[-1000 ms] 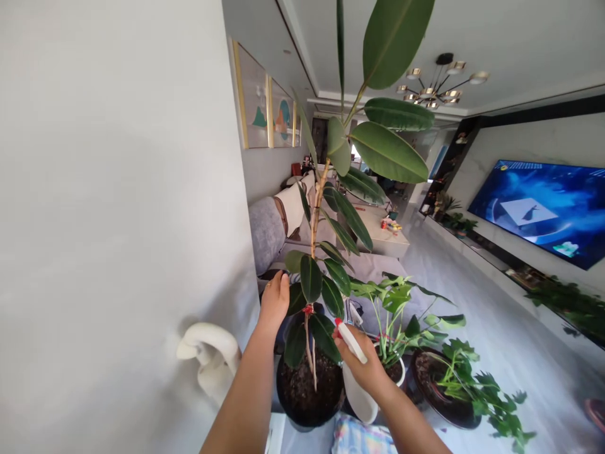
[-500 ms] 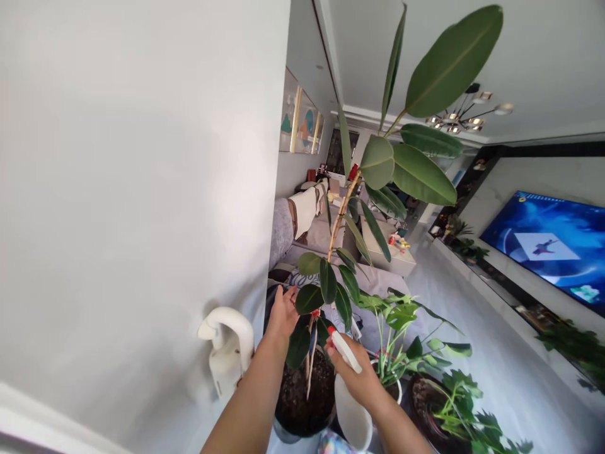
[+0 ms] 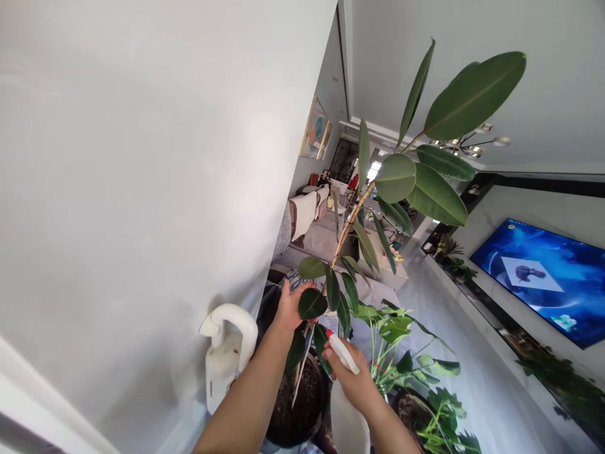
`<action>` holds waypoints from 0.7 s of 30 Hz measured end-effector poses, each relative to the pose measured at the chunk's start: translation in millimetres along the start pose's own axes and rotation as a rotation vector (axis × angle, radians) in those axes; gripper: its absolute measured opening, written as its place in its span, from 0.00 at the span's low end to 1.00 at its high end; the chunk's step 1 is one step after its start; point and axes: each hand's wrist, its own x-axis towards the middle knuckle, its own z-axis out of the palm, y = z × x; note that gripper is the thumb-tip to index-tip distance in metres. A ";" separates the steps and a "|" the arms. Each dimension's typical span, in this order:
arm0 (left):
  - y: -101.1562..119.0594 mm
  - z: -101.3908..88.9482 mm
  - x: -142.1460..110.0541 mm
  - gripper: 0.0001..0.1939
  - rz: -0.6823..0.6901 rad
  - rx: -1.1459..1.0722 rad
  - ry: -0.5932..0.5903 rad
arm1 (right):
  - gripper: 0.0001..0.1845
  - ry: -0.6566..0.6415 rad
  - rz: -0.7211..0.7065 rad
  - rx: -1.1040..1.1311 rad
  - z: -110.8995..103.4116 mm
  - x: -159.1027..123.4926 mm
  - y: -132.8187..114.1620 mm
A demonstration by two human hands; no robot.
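Observation:
A tall rubber plant [image 3: 363, 227] with broad dark leaves grows from a black pot [image 3: 283, 435] of soil right in front of me. My left hand [image 3: 290, 306] reaches up among its lower leaves, fingers spread, palm against a round leaf [image 3: 312, 304]. My right hand [image 3: 352, 381] is closed round the neck of a white spray bottle [image 3: 347, 416], a finger on its trigger. The bottle's red-tipped nozzle [image 3: 329, 334] points at the lower stem and leaves.
A white wall fills the left. A white handled appliance [image 3: 227, 353] stands beside the pot. Two smaller potted plants [image 3: 401, 340] sit to the right. Beyond are a grey sofa [image 3: 316, 233], a low table, a lit screen [image 3: 539, 277] and a ceiling lamp.
The view has tilted and swung left, so the wall fills more of it. My left hand has shifted from behind the leaves onto a round lower leaf. The bottle stays aimed at the stem.

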 end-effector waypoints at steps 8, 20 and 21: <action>0.0 -0.7 1.1 0.40 -0.009 0.046 0.032 | 0.24 0.008 0.004 -0.043 -1.6 0.2 -9.4; -2.7 3.7 -2.6 0.39 0.000 0.092 0.088 | 0.26 0.067 0.077 -0.023 -4.0 3.4 13.4; -3.0 4.4 -3.1 0.38 0.001 0.091 0.088 | 0.26 0.064 0.081 -0.030 -5.4 3.8 13.9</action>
